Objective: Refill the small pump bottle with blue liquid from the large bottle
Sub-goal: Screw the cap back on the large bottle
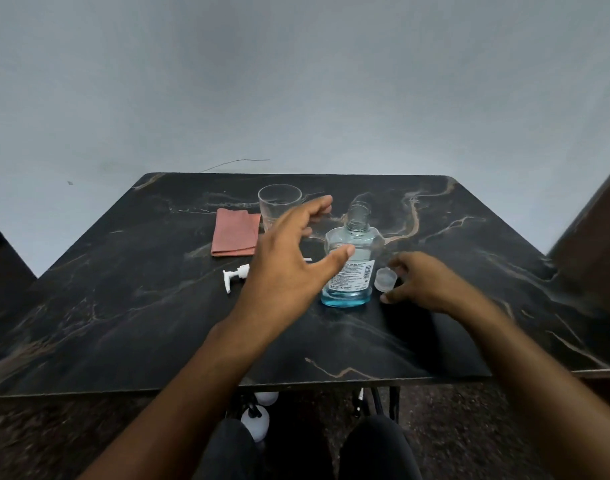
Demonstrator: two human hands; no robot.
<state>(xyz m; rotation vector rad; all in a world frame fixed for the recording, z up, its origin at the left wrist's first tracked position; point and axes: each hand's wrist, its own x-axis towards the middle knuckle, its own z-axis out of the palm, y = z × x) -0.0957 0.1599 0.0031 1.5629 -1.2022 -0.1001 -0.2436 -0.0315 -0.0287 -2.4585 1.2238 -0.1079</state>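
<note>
The large clear bottle [348, 271] stands uncapped at the table's middle, with a shallow layer of blue liquid at its bottom. Its clear cap [386, 278] sits on the table just right of it. My right hand [428, 285] hovers around the cap with thumb and fingers loosely curved and a small gap to it. My left hand [289, 261] is spread above the table left of the bottle, its thumb crossing in front of the label. The white pump head [234, 274] lies on the table, partly hidden by that hand. The small bottle itself is not visible.
An empty drinking glass [279, 206] stands behind my left hand, beside a folded pink cloth [236, 237]. The dark marble table [123, 323] is bare toward its front and sides. A wall runs behind it, and dark furniture stands at the right edge.
</note>
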